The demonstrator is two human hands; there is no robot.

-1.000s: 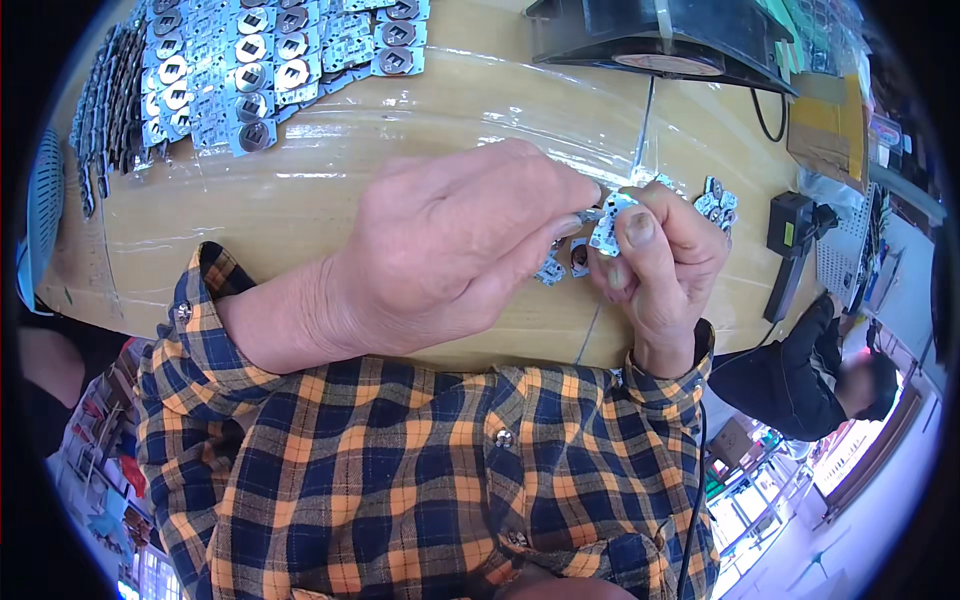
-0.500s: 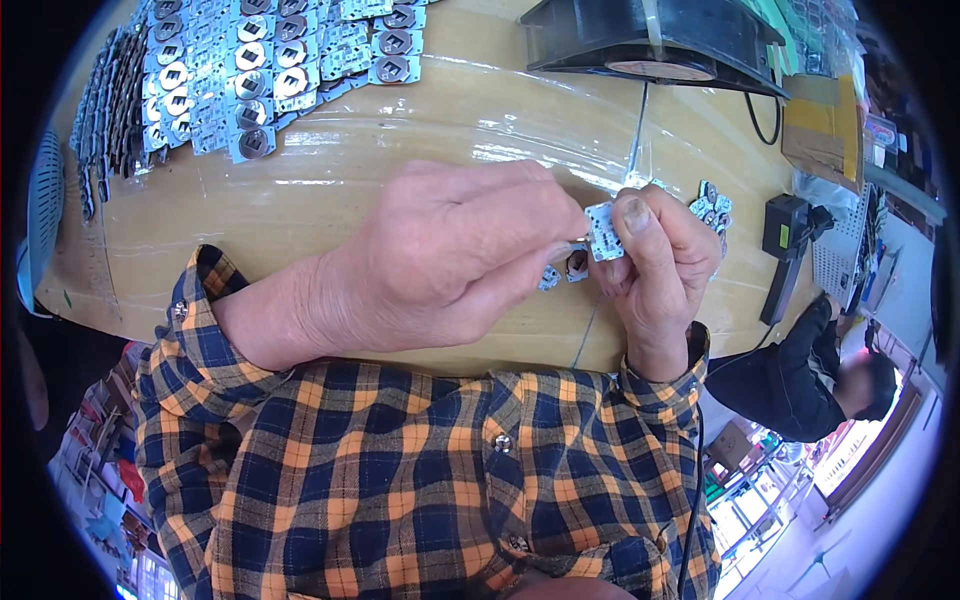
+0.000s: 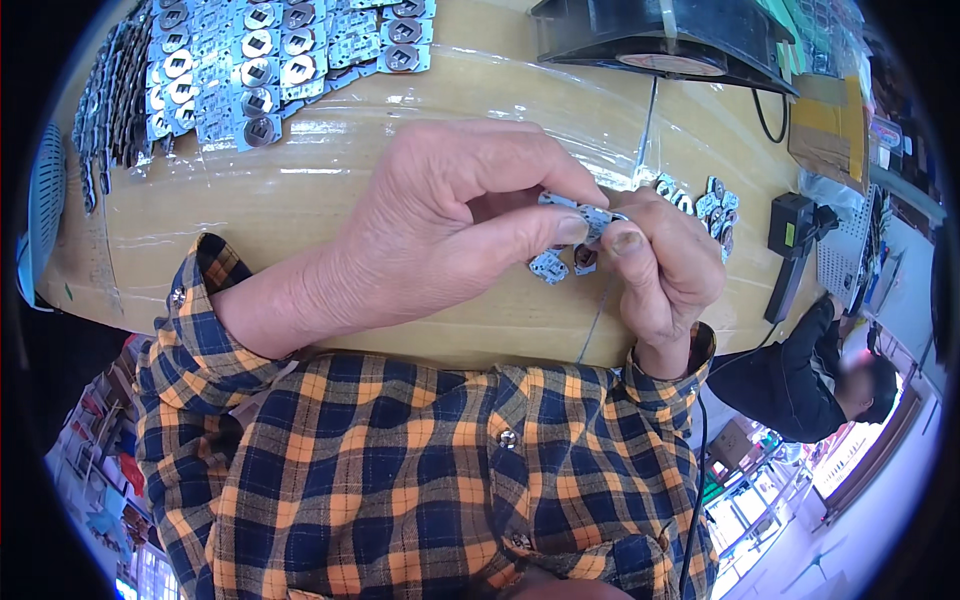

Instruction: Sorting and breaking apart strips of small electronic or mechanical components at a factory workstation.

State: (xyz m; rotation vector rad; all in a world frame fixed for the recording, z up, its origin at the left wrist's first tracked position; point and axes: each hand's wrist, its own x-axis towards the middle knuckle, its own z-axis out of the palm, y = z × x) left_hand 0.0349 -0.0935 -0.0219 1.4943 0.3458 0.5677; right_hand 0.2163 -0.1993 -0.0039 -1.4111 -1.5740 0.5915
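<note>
Between my hands is a small pale-blue circuit board (image 3: 597, 217), held up above the table. My left hand (image 3: 430, 225) pinches its left part between thumb and forefinger. The thumb and curled fingers of my right hand (image 3: 672, 262) grip its right end, covering much of it. Just below the fingertips, a loose circuit board (image 3: 548, 267) lies on the table. Beside it is a board with a round metal coin-cell holder (image 3: 585, 260), partly hidden by my hands. More small boards (image 3: 717, 208) lie in a heap beyond my right hand.
Long rows of joined circuit boards (image 3: 255, 75) cover the far left of the wooden table (image 3: 300, 215). A black fan (image 3: 665, 45) stands at the far right, near a cardboard box (image 3: 828, 135) and a black device (image 3: 790, 225). Another person (image 3: 790, 375) is at the right.
My left hand has opened from a tight, closed pinch into a thumb-and-forefinger hold on the board. The board has turned from facing up to a flatter, edge-on angle.
</note>
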